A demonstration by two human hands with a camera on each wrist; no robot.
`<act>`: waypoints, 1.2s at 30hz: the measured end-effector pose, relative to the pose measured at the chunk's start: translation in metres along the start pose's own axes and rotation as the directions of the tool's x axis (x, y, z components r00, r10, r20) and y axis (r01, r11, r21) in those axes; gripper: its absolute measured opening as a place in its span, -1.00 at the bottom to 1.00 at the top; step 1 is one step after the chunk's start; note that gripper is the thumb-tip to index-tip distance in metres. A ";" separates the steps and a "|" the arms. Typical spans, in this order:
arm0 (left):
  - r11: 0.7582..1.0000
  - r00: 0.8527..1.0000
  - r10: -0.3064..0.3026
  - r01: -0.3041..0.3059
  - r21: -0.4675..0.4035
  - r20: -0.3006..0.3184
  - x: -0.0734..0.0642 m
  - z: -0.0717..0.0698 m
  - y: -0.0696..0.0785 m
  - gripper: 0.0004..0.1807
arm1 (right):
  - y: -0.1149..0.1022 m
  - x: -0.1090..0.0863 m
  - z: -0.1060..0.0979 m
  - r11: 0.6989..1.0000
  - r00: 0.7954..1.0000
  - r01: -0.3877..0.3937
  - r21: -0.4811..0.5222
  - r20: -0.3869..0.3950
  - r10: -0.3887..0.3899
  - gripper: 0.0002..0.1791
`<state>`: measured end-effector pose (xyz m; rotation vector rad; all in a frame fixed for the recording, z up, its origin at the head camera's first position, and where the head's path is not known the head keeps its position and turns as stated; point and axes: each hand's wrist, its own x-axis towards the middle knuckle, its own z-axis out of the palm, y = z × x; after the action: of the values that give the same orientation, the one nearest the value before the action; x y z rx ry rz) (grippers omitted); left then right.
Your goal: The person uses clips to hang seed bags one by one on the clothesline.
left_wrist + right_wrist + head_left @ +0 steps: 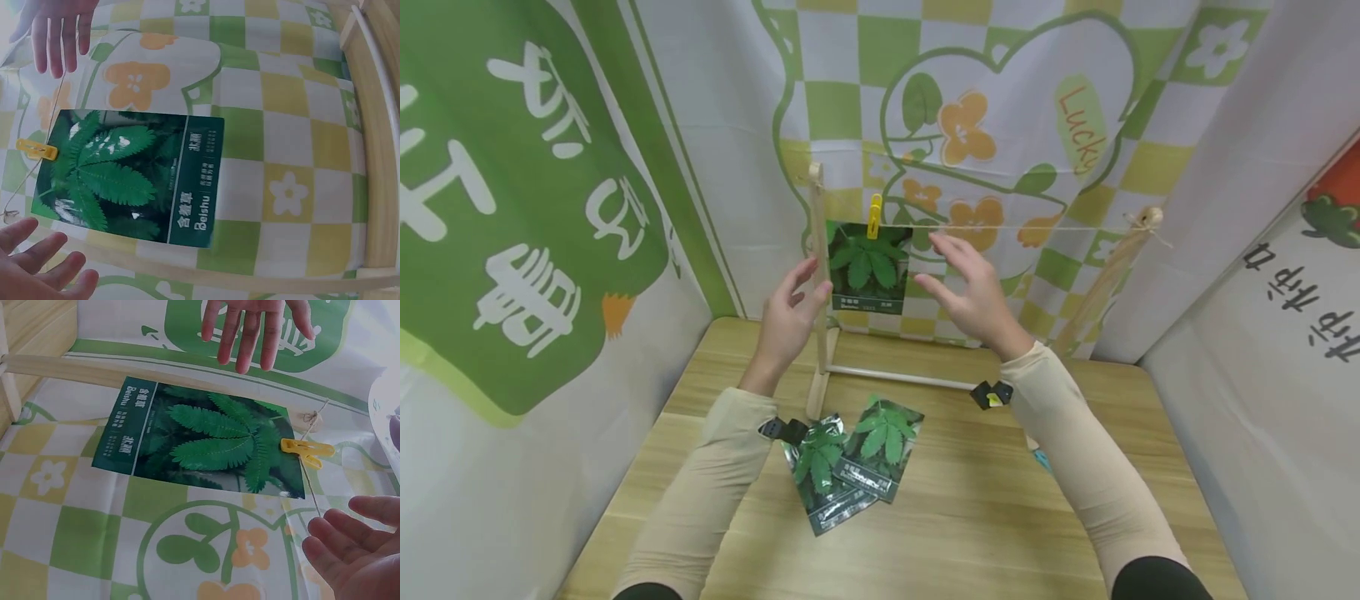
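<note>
A dark green seed packet (pixel 869 271) with a fern-like leaf hangs from a string (pixel 1022 227), held by a yellow clothespin (pixel 874 217) at its top edge. To the packet's left, beside the wooden post, is my left hand (pixel 788 321), fingers spread and holding nothing. My right hand (pixel 973 292) is raised to the packet's right with relaxed, empty fingers. In the right wrist view the clothespin (pixel 306 450) pinches both string and packet (pixel 206 437). The left wrist view shows the packet (pixel 125 175) between both hands, apart from each.
The string runs between two wooden posts (pixel 818 267) of a stand, with a white rod (pixel 902 377) low across it. Several similar packets (pixel 880 442) lie overlapping on the wooden table (pixel 970 517). Something blue (pixel 1041 458) shows beside the right sleeve. Patterned cloth hangs behind.
</note>
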<state>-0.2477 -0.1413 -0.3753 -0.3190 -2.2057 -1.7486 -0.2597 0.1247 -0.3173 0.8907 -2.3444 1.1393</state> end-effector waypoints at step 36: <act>0.987 0.993 -0.112 0.107 0.117 0.038 -0.042 0.005 -0.042 -0.31 | 0.045 -0.075 -0.003 0.988 0.985 -0.147 0.053 -0.088 0.151 -0.43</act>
<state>-0.2243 -0.1458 -0.4297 -0.2159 -2.3860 -1.6745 -0.2360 0.1762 -0.3845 0.6718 -2.3508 1.2702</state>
